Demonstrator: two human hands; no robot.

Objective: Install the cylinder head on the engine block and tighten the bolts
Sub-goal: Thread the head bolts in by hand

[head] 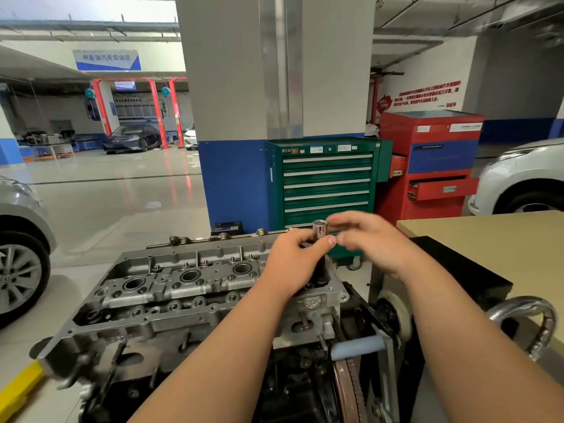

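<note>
Workshop: cylinder head (pixel 183 288) seated, long axis running left.
Left hand (pixel 293 264) grips upright socket (pixel 319 228) at its right end; right hand (pixel 375 242) alongside, grip unclear.

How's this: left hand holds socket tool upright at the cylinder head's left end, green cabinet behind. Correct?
Wrong end. Head view: left hand holds socket tool upright at the cylinder head's right end, green cabinet behind.

Bare left hand (pixel 293 261) and right hand (pixel 375 242); both forearms (pixel 232 346) bare as far down as shown. Short, rounded thumbnail (pixel 331 239) on left. Right fingers (pixel 346 220) blurred, nails unreadable.
</note>
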